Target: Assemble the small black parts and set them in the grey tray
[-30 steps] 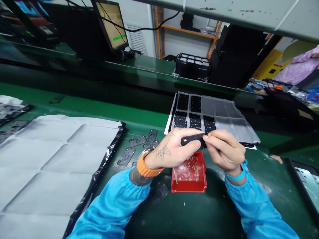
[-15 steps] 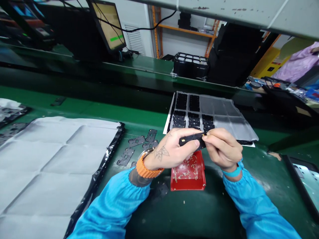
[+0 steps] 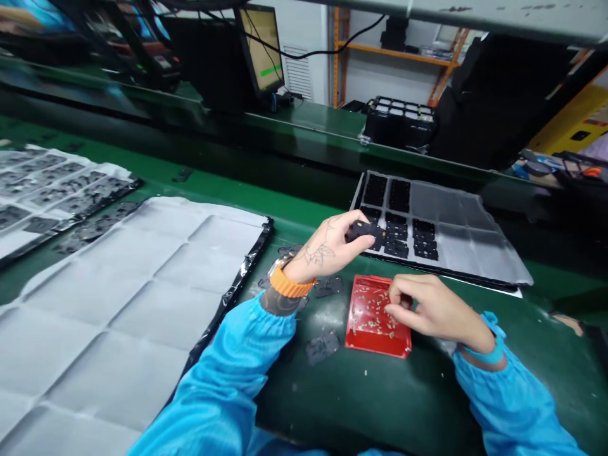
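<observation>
Between the thumb and fingers of my left hand (image 3: 327,249) is a flat black plastic plate (image 3: 365,235) with cutouts and a small gold-coloured spot near its right end. My left hand holds it at the near edge of the compartmented sheet. Lower and to the right, my right hand (image 3: 434,310) hovers over the right side of a red bin (image 3: 377,345). Its thumb and index finger are curled with a gap between the tips, and nothing shows in them. Many tiny pale gold pieces (image 3: 373,316) lie scattered in the bin.
Black plates fill several pockets of a compartmented sheet (image 3: 465,221) behind my hands. Loose black plates (image 3: 323,346) lie left of the bin. A large white pocketed sheet (image 3: 123,304) covers the left of the green bench. A monitor (image 3: 261,47) stands on the ledge behind.
My right hand has left the black plate and dropped over the red bin. My left hand has lifted the plate away toward the back. The camera view has turned left.
</observation>
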A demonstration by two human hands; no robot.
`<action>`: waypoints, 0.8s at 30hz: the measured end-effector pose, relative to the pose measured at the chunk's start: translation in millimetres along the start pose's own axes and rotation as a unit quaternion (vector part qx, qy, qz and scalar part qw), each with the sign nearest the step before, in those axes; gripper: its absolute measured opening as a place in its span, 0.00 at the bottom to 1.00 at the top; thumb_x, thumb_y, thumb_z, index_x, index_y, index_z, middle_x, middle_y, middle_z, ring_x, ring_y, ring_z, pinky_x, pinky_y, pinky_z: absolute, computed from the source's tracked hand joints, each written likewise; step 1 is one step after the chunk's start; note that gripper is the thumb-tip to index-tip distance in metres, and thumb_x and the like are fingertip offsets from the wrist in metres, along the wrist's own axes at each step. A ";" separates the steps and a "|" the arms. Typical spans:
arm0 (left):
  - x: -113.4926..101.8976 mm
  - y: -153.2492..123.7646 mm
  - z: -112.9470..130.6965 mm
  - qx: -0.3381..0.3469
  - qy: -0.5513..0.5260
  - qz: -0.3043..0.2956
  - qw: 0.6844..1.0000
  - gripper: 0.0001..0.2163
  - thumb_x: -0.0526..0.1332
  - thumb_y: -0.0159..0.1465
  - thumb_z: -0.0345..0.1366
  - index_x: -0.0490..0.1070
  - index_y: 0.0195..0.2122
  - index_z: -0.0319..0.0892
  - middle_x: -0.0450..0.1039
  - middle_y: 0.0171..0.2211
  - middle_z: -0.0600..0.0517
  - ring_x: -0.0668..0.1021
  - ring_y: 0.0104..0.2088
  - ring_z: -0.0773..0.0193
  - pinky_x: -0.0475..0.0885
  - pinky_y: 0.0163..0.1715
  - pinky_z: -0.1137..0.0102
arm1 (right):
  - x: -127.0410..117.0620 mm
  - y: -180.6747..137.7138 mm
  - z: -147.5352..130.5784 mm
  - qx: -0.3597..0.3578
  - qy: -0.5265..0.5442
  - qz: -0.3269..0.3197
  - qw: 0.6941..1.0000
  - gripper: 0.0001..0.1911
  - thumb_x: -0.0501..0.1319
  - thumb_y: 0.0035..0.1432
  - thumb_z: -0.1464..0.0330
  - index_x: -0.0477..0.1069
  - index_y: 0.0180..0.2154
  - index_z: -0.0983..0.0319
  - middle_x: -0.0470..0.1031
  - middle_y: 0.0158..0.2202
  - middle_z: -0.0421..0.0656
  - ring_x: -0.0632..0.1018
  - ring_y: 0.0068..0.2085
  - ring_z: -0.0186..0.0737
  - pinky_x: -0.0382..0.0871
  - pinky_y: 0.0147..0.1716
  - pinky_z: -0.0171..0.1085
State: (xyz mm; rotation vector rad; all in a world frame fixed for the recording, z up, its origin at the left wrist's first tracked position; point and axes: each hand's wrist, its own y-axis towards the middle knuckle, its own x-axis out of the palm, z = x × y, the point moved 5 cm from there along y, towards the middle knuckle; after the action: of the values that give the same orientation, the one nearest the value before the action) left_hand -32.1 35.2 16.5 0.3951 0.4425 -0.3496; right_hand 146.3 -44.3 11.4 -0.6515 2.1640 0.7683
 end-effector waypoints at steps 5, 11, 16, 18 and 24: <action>29.5 -2.6 9.1 0.058 -0.002 -0.037 0.998 0.07 0.58 0.69 0.37 0.70 0.35 0.41 0.72 0.30 0.54 0.72 0.31 0.65 0.66 0.34 0.70 | -19.4 1.9 -10.4 -0.001 -0.125 0.307 0.943 0.06 0.62 0.65 0.75 0.75 0.39 0.59 0.78 0.34 0.43 0.79 0.33 0.38 0.75 0.33 0.38; 45.2 -16.6 29.2 0.116 0.004 -0.049 0.992 0.09 0.53 0.69 0.30 0.72 0.44 0.40 0.75 0.29 0.55 0.72 0.27 0.67 0.68 0.32 0.70 | -10.8 4.0 -15.5 -0.063 -0.195 0.327 0.922 0.13 0.62 0.66 0.77 0.79 0.48 0.59 0.77 0.37 0.45 0.78 0.36 0.41 0.74 0.35 0.42; 45.1 -21.6 30.2 0.135 0.031 -0.032 0.990 0.09 0.52 0.69 0.29 0.71 0.45 0.40 0.77 0.31 0.53 0.74 0.26 0.66 0.71 0.34 0.69 | -10.2 3.1 -16.2 -0.092 -0.184 0.314 0.927 0.19 0.63 0.64 0.79 0.78 0.52 0.57 0.77 0.38 0.45 0.77 0.36 0.41 0.73 0.36 0.44; 44.9 -22.7 29.7 0.150 0.048 -0.019 0.987 0.09 0.52 0.69 0.29 0.71 0.45 0.40 0.79 0.33 0.52 0.76 0.28 0.65 0.71 0.34 0.69 | -9.9 3.6 -16.7 -0.101 -0.177 0.309 0.929 0.20 0.62 0.64 0.79 0.77 0.54 0.57 0.77 0.38 0.46 0.77 0.37 0.42 0.74 0.36 0.45; 45.8 -25.1 29.9 0.169 0.058 -0.015 0.984 0.08 0.52 0.68 0.27 0.70 0.43 0.39 0.77 0.32 0.52 0.77 0.28 0.65 0.72 0.35 0.69 | -6.8 3.9 -16.8 -0.112 -0.173 0.303 0.931 0.18 0.62 0.64 0.79 0.78 0.52 0.58 0.79 0.39 0.46 0.79 0.38 0.43 0.77 0.35 0.44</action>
State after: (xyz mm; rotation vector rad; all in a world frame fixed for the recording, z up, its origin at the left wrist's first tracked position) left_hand 6.8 -10.6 12.3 0.7430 0.5047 -0.4341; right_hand 140.0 -51.8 27.0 0.0766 1.9613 1.3549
